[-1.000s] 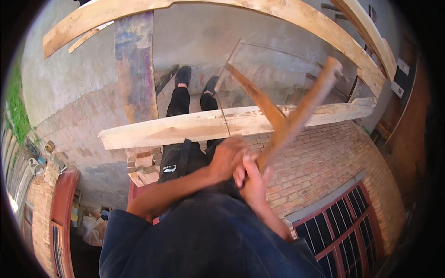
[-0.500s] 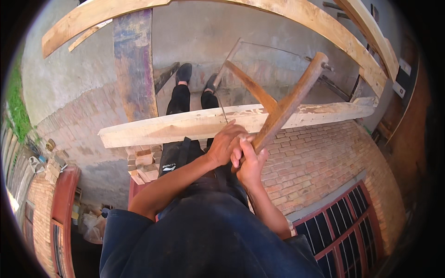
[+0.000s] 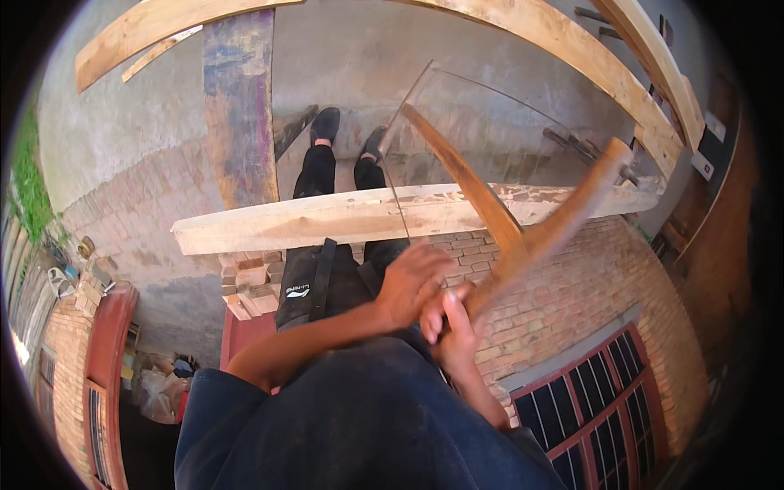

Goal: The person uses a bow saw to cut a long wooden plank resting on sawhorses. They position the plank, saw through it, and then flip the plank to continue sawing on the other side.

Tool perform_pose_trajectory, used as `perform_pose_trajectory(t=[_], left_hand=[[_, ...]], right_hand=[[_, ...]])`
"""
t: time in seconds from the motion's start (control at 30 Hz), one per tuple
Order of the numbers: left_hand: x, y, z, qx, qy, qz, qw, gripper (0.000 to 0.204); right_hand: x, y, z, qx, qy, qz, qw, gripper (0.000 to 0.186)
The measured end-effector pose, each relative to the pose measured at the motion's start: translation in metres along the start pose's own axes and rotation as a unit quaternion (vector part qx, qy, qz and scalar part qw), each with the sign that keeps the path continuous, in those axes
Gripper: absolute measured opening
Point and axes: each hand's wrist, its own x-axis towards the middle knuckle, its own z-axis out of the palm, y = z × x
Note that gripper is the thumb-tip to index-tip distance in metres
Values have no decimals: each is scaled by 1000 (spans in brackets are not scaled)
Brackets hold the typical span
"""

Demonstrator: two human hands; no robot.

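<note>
Because the wide lens bends straight edges, the brick surface (image 3: pixel 563 286) and the long beam (image 3: pixel 539 41) both appear curved, and the beam is partly cut off by the upper edge. Next in size, a pale plank (image 3: pixel 318 222) lies crosswise in front of the person, its span passing over the dark-trousered legs (image 3: pixel 314 175) and hiding part of them. A wooden frame saw (image 3: pixel 516 253) slants above the plank's right half, its crossbar (image 3: pixel 461 173) running toward the far arm. The right hand (image 3: pixel 461 331) is closed around the saw arm's near end; the left hand (image 3: pixel 412 286) presses up against it, so that the two stand together, though whether the left grips wood or only overlaps its partner cannot be told. Smallest is the blade (image 3: pixel 396 200), a thin dark line crossing the plank near mid-length. Three hazards may be inferred: the plank could roll or shift if its supports, which are out of sight, are loose; the blade could bind or buckle if the frame twists; and a slip could bring it against the nearby legs. The saw arm's upper end is blurred, the blade's near end is lost behind the fingers, and no kerf or contact can be made out.
</note>
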Motion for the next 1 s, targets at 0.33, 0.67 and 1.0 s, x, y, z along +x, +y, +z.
perform_pose_trajectory(t=[0.33,0.67,1.0], left_hand=[[12,-21,-4,65,-33,5,997,36],[-2,44,-10,-16,-33,-19,999,39],[24,-28,-22,78,-76,10,994,39]], right_hand=[[31,-11,18,13,-4,14,1000,22],[-31,-43,14,19,-5,-3,1000,29],[51,-2,36,-18,-1,-2,1000,22]])
